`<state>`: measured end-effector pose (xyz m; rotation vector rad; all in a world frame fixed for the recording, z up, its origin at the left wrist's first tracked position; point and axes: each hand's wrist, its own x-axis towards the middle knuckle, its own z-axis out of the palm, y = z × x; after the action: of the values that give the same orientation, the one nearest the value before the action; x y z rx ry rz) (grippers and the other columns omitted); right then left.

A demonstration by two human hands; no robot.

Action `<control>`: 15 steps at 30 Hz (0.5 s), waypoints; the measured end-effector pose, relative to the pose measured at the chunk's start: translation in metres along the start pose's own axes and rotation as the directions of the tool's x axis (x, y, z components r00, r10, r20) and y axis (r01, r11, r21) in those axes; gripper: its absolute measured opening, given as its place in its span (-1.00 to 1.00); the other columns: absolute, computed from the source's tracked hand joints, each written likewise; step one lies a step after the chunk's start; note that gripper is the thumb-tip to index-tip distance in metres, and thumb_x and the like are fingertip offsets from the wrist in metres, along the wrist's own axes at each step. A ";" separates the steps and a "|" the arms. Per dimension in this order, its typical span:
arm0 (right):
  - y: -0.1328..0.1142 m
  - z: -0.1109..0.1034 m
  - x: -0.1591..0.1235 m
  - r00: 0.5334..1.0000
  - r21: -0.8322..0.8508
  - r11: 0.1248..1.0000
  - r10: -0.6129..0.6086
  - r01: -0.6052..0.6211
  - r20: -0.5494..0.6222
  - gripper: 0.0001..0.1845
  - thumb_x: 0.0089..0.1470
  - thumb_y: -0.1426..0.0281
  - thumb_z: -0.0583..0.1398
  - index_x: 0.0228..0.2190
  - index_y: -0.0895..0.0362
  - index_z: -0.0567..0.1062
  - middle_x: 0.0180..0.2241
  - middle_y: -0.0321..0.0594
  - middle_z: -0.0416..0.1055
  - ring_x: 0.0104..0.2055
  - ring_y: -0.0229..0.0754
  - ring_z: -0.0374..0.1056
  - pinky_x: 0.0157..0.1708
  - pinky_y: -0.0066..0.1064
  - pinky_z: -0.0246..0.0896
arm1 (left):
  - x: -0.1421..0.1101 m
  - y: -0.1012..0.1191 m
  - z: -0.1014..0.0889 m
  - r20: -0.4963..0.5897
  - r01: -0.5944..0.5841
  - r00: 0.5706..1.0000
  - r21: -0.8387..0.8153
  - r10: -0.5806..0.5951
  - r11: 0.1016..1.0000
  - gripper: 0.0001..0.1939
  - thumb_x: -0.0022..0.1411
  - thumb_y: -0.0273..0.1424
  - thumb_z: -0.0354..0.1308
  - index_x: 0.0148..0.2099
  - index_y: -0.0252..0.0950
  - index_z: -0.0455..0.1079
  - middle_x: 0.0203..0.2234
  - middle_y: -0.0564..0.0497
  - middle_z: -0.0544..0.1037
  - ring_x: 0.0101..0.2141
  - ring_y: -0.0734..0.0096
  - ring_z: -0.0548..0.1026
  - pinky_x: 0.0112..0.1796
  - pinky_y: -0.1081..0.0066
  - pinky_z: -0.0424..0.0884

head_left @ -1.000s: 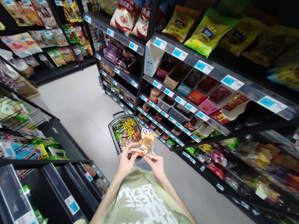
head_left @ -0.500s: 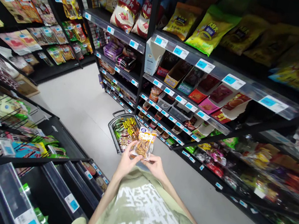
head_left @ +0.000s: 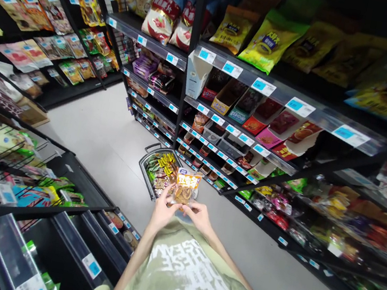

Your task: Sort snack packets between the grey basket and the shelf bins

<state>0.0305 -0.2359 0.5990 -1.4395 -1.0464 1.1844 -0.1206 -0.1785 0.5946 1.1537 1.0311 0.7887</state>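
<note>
A small orange and clear snack packet (head_left: 186, 187) stands upright in front of my chest, held at its lower edge by both hands. My left hand (head_left: 162, 209) pinches its lower left side and my right hand (head_left: 199, 216) grips its lower right corner. Just beyond the packet, on the floor, sits a dark shopping basket (head_left: 148, 160) filled with several snack packs.
Black shelves (head_left: 277, 92) of bagged and boxed snacks with blue price tags run along the right. Another rack (head_left: 6, 167) with hanging packs stands close on the left. A grey floor aisle (head_left: 105, 134) runs between them towards more shelving at the back left.
The packet has turned from tilted to upright in my hands, its printed front now facing me. Both hands stayed in front of my chest.
</note>
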 end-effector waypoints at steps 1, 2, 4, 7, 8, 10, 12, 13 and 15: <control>0.001 0.000 0.000 1.000 -0.017 1.000 -0.005 0.005 -0.009 -0.55 0.02 0.09 0.28 -0.67 0.17 0.55 -0.60 -0.19 0.45 -0.50 -0.20 0.31 -0.44 -0.41 0.21 | 0.000 0.000 0.000 0.001 0.005 1.000 -0.002 -0.005 1.000 -0.18 0.03 -0.48 0.29 0.33 -0.25 0.10 -0.09 -0.16 0.60 -0.14 0.23 0.60 -0.13 0.32 0.52; 0.003 0.000 0.000 1.000 -0.031 0.999 -0.011 0.010 -0.022 -0.55 0.02 0.09 0.28 -0.68 0.16 0.55 -0.61 -0.19 0.45 -0.50 -0.20 0.31 -0.44 -0.41 0.21 | 0.000 -0.001 0.000 0.007 0.013 1.000 -0.007 -0.013 1.000 -0.17 0.04 -0.48 0.28 0.34 -0.25 0.09 -0.09 -0.15 0.61 -0.15 0.24 0.61 -0.14 0.32 0.52; 0.006 0.000 0.001 0.999 -0.048 0.999 -0.016 0.014 -0.046 -0.55 0.01 0.09 0.28 -0.70 0.15 0.55 -0.62 -0.20 0.45 -0.50 -0.19 0.32 -0.44 -0.41 0.21 | 0.000 -0.001 0.001 0.014 0.031 0.999 -0.020 -0.031 0.999 -0.17 0.06 -0.48 0.27 0.35 -0.26 0.07 -0.15 -0.13 0.63 -0.18 0.26 0.62 -0.14 0.32 0.52; 0.008 0.000 0.003 0.999 -0.048 0.999 -0.017 0.015 -0.045 -0.54 0.03 0.09 0.27 -0.70 0.15 0.55 -0.63 -0.19 0.45 -0.49 -0.18 0.34 -0.45 -0.41 0.22 | 0.000 -0.002 0.001 0.012 0.051 0.999 -0.032 -0.051 0.998 -0.18 0.07 -0.45 0.27 0.36 -0.29 0.07 -0.23 -0.09 0.65 -0.23 0.29 0.63 -0.15 0.33 0.52; 0.007 -0.001 0.004 0.999 -0.041 0.999 -0.018 0.017 -0.032 -0.54 0.04 0.09 0.27 -0.69 0.15 0.56 -0.63 -0.19 0.45 -0.49 -0.17 0.34 -0.46 -0.42 0.22 | 0.000 -0.002 0.001 0.007 0.054 0.999 -0.029 -0.054 0.998 -0.17 0.07 -0.44 0.28 0.36 -0.28 0.07 -0.24 -0.09 0.65 -0.24 0.29 0.63 -0.16 0.33 0.52; 0.005 -0.002 0.006 1.000 -0.014 1.000 -0.013 0.013 0.001 -0.55 0.03 0.09 0.27 -0.66 0.15 0.58 -0.63 -0.18 0.45 -0.49 -0.17 0.34 -0.48 -0.42 0.23 | 0.000 -0.004 0.002 0.001 0.057 0.998 -0.027 -0.057 0.998 -0.17 0.07 -0.43 0.28 0.36 -0.27 0.06 -0.24 -0.08 0.65 -0.24 0.30 0.63 -0.16 0.34 0.52; 0.003 -0.003 0.009 1.000 0.018 1.000 0.003 -0.003 0.031 -0.57 0.02 0.08 0.28 -0.64 0.15 0.59 -0.60 -0.18 0.47 -0.51 -0.18 0.33 -0.51 -0.42 0.22 | 0.001 -0.009 0.002 -0.014 0.068 0.998 -0.040 -0.069 0.997 -0.18 0.08 -0.40 0.29 0.35 -0.27 0.07 -0.21 -0.09 0.65 -0.22 0.30 0.62 -0.14 0.34 0.52; 0.003 -0.003 0.011 0.999 0.029 1.000 0.012 -0.013 0.044 -0.57 0.02 0.08 0.28 -0.63 0.15 0.59 -0.58 -0.18 0.48 -0.52 -0.20 0.32 -0.52 -0.42 0.22 | 0.001 -0.012 0.002 -0.023 0.078 0.997 -0.059 -0.079 0.995 -0.19 0.09 -0.37 0.29 0.34 -0.28 0.09 -0.19 -0.10 0.64 -0.21 0.30 0.62 -0.14 0.33 0.52; 0.006 -0.004 0.015 0.997 0.029 0.999 0.022 -0.024 0.069 -0.57 0.03 0.08 0.28 -0.63 0.16 0.59 -0.55 -0.19 0.49 -0.53 -0.23 0.30 -0.52 -0.43 0.21 | 0.002 -0.020 0.001 -0.035 0.099 0.994 -0.108 -0.103 0.989 -0.23 0.11 -0.29 0.28 0.32 -0.31 0.12 -0.16 -0.13 0.63 -0.20 0.28 0.61 -0.14 0.31 0.52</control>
<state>0.0374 -0.2230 0.5909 -1.4000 -1.0575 1.2685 -0.1194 -0.1818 0.5748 0.9903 1.0605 0.7797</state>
